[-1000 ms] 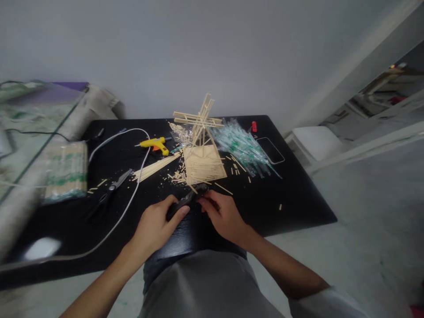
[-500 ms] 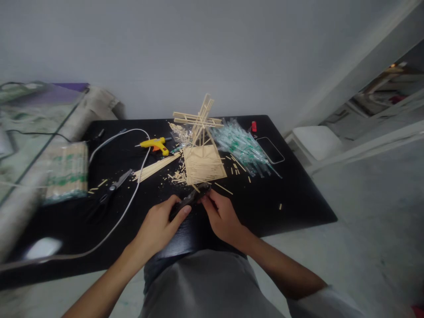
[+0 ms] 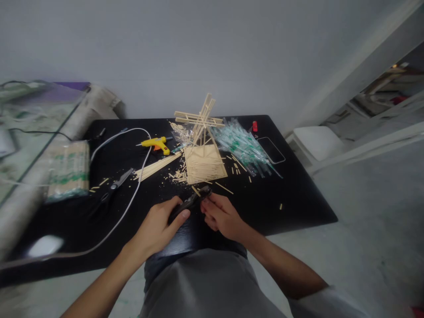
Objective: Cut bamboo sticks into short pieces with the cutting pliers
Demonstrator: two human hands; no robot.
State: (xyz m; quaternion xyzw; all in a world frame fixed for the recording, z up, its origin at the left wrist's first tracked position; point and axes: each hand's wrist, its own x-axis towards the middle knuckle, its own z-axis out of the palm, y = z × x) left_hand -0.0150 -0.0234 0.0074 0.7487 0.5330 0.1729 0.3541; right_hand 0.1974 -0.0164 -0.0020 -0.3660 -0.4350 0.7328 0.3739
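Observation:
My left hand (image 3: 159,227) is wrapped round a dark hand tool (image 3: 185,206) that looks like pliers, held low over the black table. At the tool's head, my right hand (image 3: 223,215) has its fingers curled and pinched together. What they pinch is hidden. A short piece of wooden stick (image 3: 196,191) sticks out on the far side of the tool's head. Just beyond stands a windmill-like model (image 3: 204,121) of pale sticks, with crossed blades on a frame. It rises from a square stick base (image 3: 217,174) with loose sticks lying on it.
On the black table (image 3: 265,207) lie a yellow glue gun (image 3: 155,144), scissors (image 3: 114,187), a bundle of sticks (image 3: 157,167) and a white cable (image 3: 127,204). Wrapped sticks (image 3: 243,145) lie right of the model, beside a phone-like outline (image 3: 271,150). A packed stick bundle (image 3: 68,170) is at left.
My right hand's fingers have curled in more beneath the tool's head. The tool's head has shifted slightly, while my left hand keeps its grip. The view has moved a little.

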